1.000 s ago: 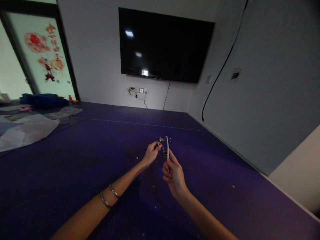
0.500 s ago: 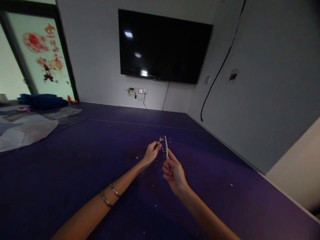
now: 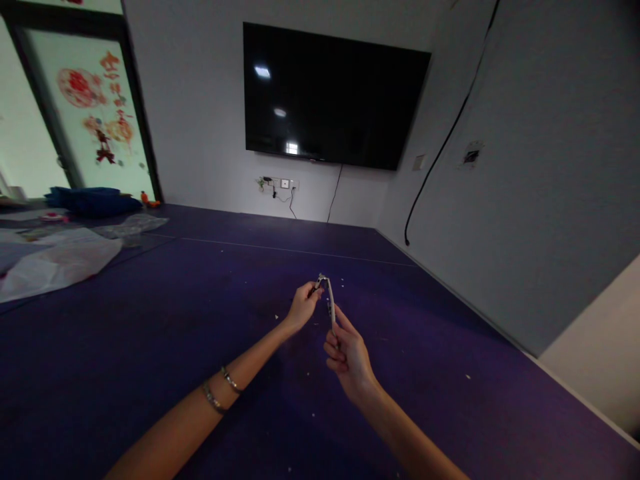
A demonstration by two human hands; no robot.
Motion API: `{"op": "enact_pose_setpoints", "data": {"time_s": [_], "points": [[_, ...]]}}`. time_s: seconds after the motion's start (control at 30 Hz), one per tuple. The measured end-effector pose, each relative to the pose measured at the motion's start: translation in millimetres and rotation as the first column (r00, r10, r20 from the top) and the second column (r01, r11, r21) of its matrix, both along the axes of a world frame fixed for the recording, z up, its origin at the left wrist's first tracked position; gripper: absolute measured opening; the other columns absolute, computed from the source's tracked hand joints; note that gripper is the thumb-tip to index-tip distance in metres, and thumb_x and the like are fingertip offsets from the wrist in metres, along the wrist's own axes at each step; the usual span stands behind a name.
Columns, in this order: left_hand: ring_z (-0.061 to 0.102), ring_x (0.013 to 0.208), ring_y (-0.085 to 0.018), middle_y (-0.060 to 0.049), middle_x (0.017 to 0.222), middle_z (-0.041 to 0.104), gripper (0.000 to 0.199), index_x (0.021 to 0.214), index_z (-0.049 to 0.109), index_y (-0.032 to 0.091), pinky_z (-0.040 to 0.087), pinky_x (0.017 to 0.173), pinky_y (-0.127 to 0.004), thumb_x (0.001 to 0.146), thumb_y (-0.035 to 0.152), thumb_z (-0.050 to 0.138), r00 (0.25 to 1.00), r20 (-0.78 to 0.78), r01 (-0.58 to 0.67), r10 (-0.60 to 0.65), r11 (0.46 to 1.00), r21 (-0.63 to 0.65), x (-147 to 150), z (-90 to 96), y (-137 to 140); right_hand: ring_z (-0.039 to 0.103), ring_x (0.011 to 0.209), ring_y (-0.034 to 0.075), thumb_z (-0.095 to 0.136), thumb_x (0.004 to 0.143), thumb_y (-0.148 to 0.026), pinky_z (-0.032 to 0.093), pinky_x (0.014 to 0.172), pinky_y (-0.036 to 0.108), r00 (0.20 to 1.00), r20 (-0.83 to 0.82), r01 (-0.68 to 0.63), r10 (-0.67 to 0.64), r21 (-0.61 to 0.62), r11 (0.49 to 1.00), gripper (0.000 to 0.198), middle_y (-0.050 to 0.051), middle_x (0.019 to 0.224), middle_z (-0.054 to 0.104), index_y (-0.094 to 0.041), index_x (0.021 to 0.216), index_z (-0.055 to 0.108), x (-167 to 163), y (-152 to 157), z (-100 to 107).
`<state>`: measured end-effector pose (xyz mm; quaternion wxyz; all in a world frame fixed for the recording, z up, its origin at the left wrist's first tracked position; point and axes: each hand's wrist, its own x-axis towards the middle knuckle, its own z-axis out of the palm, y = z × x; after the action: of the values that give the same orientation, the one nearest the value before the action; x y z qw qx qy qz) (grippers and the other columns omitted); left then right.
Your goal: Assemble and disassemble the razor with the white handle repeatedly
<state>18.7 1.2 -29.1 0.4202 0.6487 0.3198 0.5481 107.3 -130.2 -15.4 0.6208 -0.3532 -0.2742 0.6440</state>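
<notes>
In the head view my left hand (image 3: pixel 302 308) is closed around a small metal tool with a dark handle (image 3: pixel 317 287), too small to name exactly. My right hand (image 3: pixel 351 352) pinches a thin, pale, slightly curved strip (image 3: pixel 331 299) that points upward. The top of the strip meets the tool's metal head (image 3: pixel 323 276); whether the tool grips it I cannot tell. Just behind the strip shows part of a small dark piece, mostly hidden. Small pale bits (image 3: pixel 313 415) lie scattered over the purple surface (image 3: pixel 240 373) under both hands.
Crumpled clear plastic (image 3: pixel 75 260) and a dark blue cloth-like bundle (image 3: pixel 93 200) lie at the left. A black television (image 3: pixel 335 93) hangs on the far wall above sockets (image 3: pixel 285 183). A black cable (image 3: pixel 440 147) dangles along the right wall.
The strip's top has shifted slightly left and lower, against the tool's head. The dark piece behind the strip is now more covered. The view has turned slightly left.
</notes>
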Motion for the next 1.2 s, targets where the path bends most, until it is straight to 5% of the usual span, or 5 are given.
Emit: {"op": "enact_pose_setpoints", "data": {"time_s": [0.33, 1.2], "points": [[0.035, 0.050, -0.008, 0.006, 0.054, 0.041, 0.014, 0.069, 0.053, 0.015, 0.028, 0.050, -0.021, 0.075, 0.028, 0.053, 1.000, 0.004, 0.009, -0.009, 1.000, 0.005, -0.3, -2.2, 4.0, 0.019, 0.039, 0.002, 0.057, 0.075, -0.022, 0.005, 0.037, 0.015, 1.000, -0.008, 0.031, -0.031, 0.045, 0.999, 0.062, -0.009, 0.053, 0.035, -0.026, 0.134, 0.038, 1.5, 6.3, 11.3], [0.035, 0.050, -0.008, 0.005, 0.053, 0.041, 0.017, 0.066, 0.051, 0.015, 0.028, 0.050, -0.020, 0.075, 0.029, 0.053, 1.000, 0.000, 0.002, -0.002, 1.000, -0.024, -4.2, -9.4, 9.0, 0.020, 0.037, 0.003, 0.058, 0.073, -0.022, 0.005, 0.037, 0.015, 0.999, -0.049, 0.011, -0.009, 0.028, 1.000, 0.064, -0.009, 0.053, 0.035, -0.027, 0.133, 0.038, -4.6, 15.0, 2.2]]}}
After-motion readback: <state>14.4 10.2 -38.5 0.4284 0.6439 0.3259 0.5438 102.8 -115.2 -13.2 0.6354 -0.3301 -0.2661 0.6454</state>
